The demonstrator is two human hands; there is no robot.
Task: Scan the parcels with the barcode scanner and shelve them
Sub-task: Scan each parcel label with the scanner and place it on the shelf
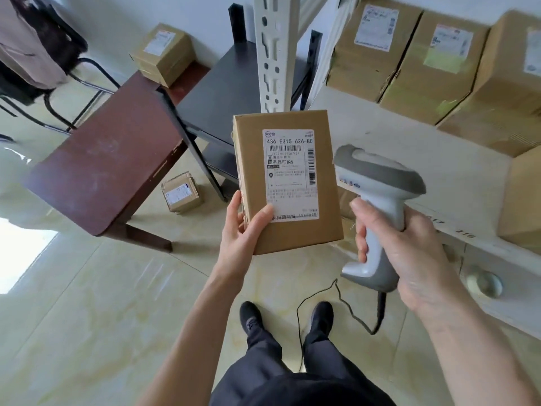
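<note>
My left hand (244, 230) grips the lower left corner of a small brown cardboard parcel (251, 159), thumb across its front. The parcel is held upright in front of me, its white shipping label (291, 174) with a barcode facing me. My right hand (409, 247) grips the handle of a grey and white barcode scanner (377, 183) just right of the parcel. The scanner's head points left toward the label. Its black cable (339, 297) hangs down to the floor.
A white shelf (433, 171) on the right carries several labelled cardboard boxes (439, 63). A white slotted upright (273, 54) stands behind the parcel. A brown table (111, 159) is at left, with one box (164, 52) on it and another box (182, 192) on the tiled floor.
</note>
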